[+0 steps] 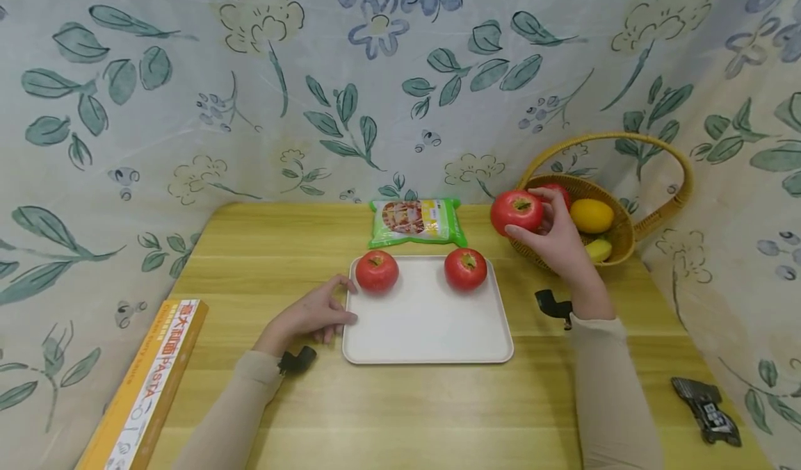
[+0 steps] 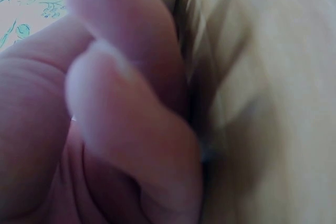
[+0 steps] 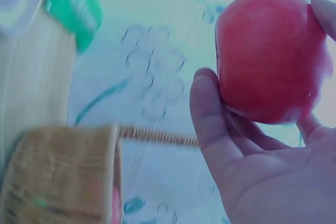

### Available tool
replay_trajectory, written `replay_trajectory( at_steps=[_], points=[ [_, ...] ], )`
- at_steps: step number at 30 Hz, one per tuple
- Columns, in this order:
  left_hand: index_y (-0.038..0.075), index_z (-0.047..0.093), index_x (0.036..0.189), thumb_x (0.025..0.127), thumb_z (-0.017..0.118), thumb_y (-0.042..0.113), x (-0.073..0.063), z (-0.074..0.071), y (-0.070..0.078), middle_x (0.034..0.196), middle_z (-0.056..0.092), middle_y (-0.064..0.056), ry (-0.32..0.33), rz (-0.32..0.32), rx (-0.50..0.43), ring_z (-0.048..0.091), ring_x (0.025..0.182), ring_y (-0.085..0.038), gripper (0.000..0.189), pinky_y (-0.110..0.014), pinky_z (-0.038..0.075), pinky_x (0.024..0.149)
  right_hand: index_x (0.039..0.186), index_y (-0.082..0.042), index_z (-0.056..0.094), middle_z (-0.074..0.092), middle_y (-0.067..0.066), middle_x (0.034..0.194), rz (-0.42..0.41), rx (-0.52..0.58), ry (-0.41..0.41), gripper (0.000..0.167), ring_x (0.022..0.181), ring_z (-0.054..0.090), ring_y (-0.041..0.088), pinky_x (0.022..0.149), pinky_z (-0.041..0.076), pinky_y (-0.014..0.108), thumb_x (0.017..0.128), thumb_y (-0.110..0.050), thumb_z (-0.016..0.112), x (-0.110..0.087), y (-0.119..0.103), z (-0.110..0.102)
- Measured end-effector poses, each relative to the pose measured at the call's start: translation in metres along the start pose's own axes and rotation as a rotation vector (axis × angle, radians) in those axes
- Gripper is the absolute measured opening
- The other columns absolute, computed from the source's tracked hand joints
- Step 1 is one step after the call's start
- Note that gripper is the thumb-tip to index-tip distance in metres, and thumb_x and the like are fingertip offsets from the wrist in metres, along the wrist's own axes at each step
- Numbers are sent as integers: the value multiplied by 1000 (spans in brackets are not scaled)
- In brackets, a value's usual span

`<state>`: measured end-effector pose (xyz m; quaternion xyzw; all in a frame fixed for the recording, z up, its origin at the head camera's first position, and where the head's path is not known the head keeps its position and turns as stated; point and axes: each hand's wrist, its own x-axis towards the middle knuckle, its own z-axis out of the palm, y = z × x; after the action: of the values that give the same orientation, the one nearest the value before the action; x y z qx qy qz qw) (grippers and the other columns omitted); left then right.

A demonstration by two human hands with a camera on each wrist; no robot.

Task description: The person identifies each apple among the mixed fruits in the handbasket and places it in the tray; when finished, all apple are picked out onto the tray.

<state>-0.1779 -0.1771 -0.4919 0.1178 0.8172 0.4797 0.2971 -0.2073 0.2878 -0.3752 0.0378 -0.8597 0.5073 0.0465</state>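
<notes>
In the head view, my right hand [image 1: 553,230] grips a red apple [image 1: 516,213] between thumb and fingers, over the left side of a wicker basket [image 1: 616,199]. The right wrist view also has this apple [image 3: 270,56] held up in the fingers. My left hand [image 1: 316,310] rests on the table, its thumb and index fingertip touching the left rim of a white tray [image 1: 425,345]. Two more red apples, a left one [image 1: 377,271] and a right one [image 1: 466,269], sit in the tray's far corners. Left fingers [image 2: 131,119] fill the left wrist view, bent close along the tabletop.
Inside the basket lie a yellow lemon [image 1: 592,215], a banana-like yellow fruit [image 1: 599,249] and another red fruit [image 1: 559,193]. A green food packet [image 1: 416,221] lies behind the tray. The pasta box [image 1: 153,379] is at left, a black wrapper [image 1: 707,411] at right. Floral cloth [image 1: 375,108] backs the table.
</notes>
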Motion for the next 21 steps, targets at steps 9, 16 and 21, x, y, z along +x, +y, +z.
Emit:
replay_trajectory(
  at_steps=[9,16,21],
  points=[
    [19,42,142,95,80,29,0,-1,1,70,68,-5,4,-3,-1,57,46,-16,61,-25,44,42,156,-18,30,47,16,158,-89,132,-172,80,141,52,39,96,54,13,94,-15,81,-10,-20,38],
    [19,42,141,95,80,29,1,-1,-2,70,69,-5,1,2,1,58,46,-16,60,-25,44,43,153,-17,34,51,16,156,-85,129,-306,81,141,54,40,111,54,52,90,-15,85,-20,-30,75],
    [19,42,141,95,80,28,2,-1,-1,69,69,-5,2,3,-4,58,46,-16,60,-25,45,42,151,-19,37,55,16,151,-85,138,-426,82,140,55,38,110,54,55,87,-18,88,-31,-36,105]
  ],
)
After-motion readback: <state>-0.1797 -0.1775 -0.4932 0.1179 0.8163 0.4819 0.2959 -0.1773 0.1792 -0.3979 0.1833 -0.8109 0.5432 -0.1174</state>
